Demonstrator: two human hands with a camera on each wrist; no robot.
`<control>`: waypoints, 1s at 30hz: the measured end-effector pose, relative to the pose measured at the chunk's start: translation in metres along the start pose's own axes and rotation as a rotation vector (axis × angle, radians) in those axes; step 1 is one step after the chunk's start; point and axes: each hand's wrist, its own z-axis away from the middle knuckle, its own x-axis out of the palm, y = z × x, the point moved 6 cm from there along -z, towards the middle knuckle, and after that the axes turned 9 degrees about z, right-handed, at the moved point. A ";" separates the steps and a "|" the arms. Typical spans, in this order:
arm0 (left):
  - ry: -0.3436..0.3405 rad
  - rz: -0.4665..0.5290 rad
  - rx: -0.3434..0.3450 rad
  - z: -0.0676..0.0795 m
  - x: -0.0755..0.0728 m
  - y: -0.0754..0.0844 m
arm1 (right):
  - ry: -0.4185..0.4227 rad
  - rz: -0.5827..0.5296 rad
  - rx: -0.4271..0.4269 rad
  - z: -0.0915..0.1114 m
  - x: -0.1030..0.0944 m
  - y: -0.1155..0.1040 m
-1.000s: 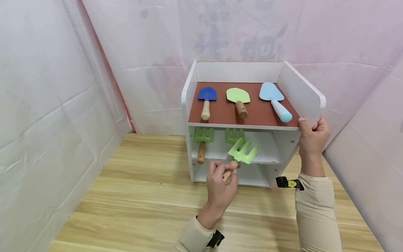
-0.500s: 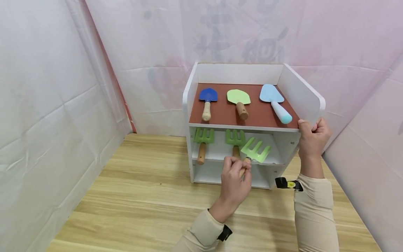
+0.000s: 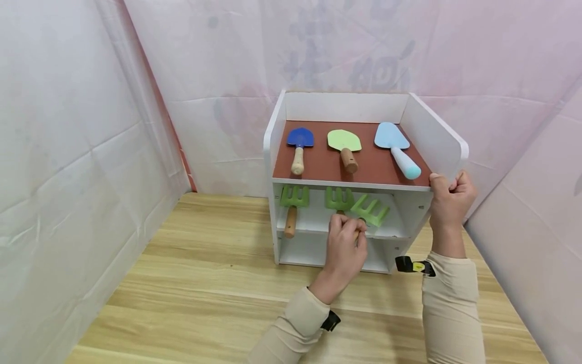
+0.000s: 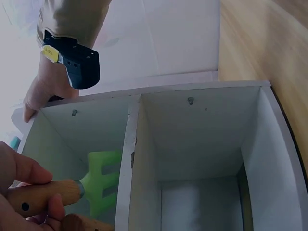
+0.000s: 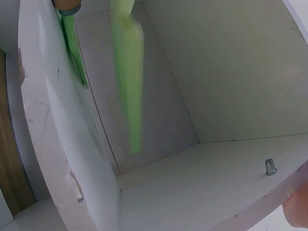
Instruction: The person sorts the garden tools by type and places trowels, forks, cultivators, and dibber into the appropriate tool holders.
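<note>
My left hand [image 3: 344, 247] pinches the wooden handle of a green hand fork [image 3: 370, 210], its tines reaching into the middle compartment of a small white shelf unit [image 3: 443, 134]. In the left wrist view, thumb and fingers close round that handle [image 4: 43, 195]. To its left lie two more green forks, one in the middle [image 3: 338, 198], its handle mostly hidden behind my left hand, and one at the far left [image 3: 291, 220]. My right hand [image 3: 451, 202] grips the unit's right front edge, thumb against the top board.
On the brown top board lie a blue trowel [image 3: 300, 138], a light green trowel [image 3: 344, 140] and a pale blue trowel [image 3: 402, 159]. A bottom compartment [image 3: 302, 250] sits under the forks. The unit stands on a wood-grain table [image 3: 191, 283] between white sheet walls [image 3: 82, 151].
My left hand has moved right and then forward, taking the fork from in front of the middle fork into the right part of the middle compartment. My right hand keeps its grip.
</note>
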 end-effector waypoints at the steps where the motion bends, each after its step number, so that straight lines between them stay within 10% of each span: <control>1: -0.008 -0.005 -0.004 -0.001 0.002 -0.001 | 0.001 -0.002 -0.001 0.000 0.000 0.000; 17: -0.175 -0.068 -0.206 -0.014 0.030 -0.009 | -0.007 -0.008 -0.010 0.001 0.000 -0.001; 30: -0.510 -0.110 -0.359 -0.020 0.045 -0.003 | -0.001 -0.015 -0.001 0.001 0.000 -0.001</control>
